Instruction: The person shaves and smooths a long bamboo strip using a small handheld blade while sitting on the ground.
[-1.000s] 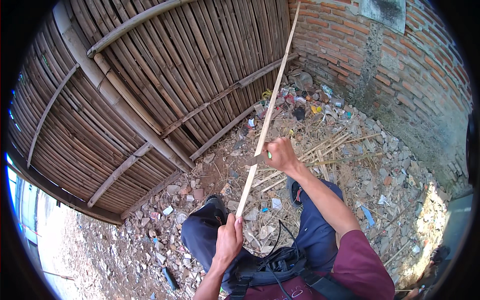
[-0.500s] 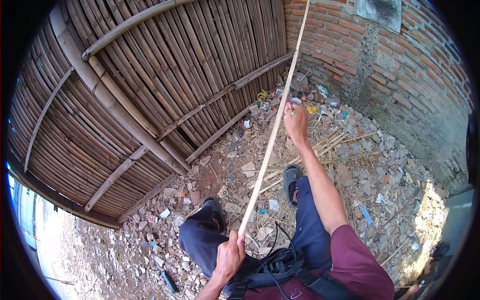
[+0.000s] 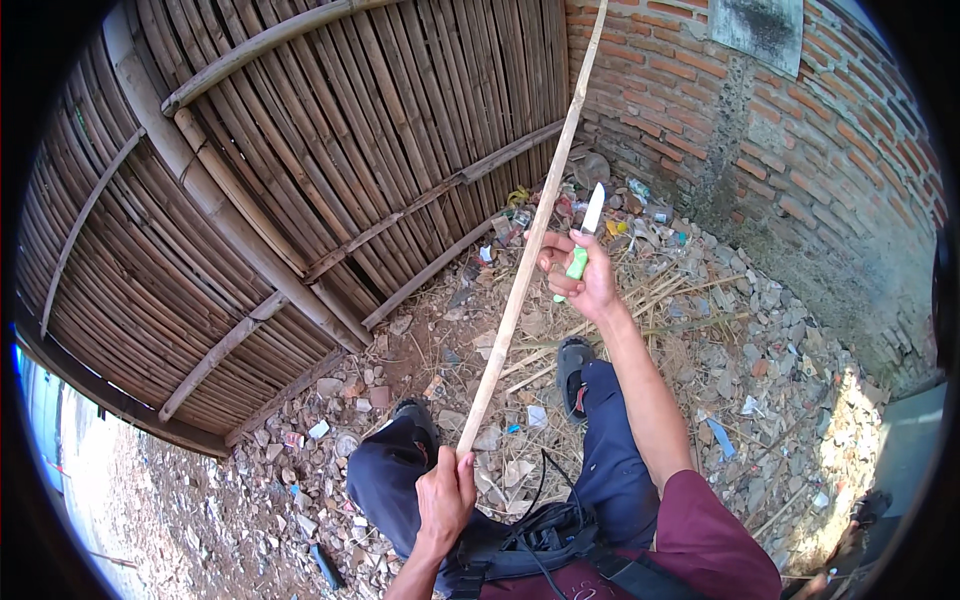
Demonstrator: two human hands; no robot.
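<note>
A long, pale strip of bamboo (image 3: pixel 519 290) slants up and away from me, its far end running past the top of the view. Its near end is in the closed fist of my left hand (image 3: pixel 446 498), above my left thigh. My right hand (image 3: pixel 594 278), farther out along the strip, holds a knife (image 3: pixel 578 262) with a bright green handle. The bare blade points up and away, to the right of the strip. My right thumb lies along the knife, and the fingertips reach toward the strip; whether they touch it I cannot tell.
A wall of upright bamboo slats (image 3: pixel 400 130) stands on the left, and a brick wall (image 3: pixel 665 90) on the right. Rubble (image 3: pixel 780 350), litter and loose bamboo strips (image 3: pixel 660 300) cover the ground around my shoes. A dark cylindrical object (image 3: pixel 326 566) lies at lower left.
My right hand has turned over and moved slightly nearer, so the knife's blade and green handle now show. The strip and my left hand have shifted slightly left.
</note>
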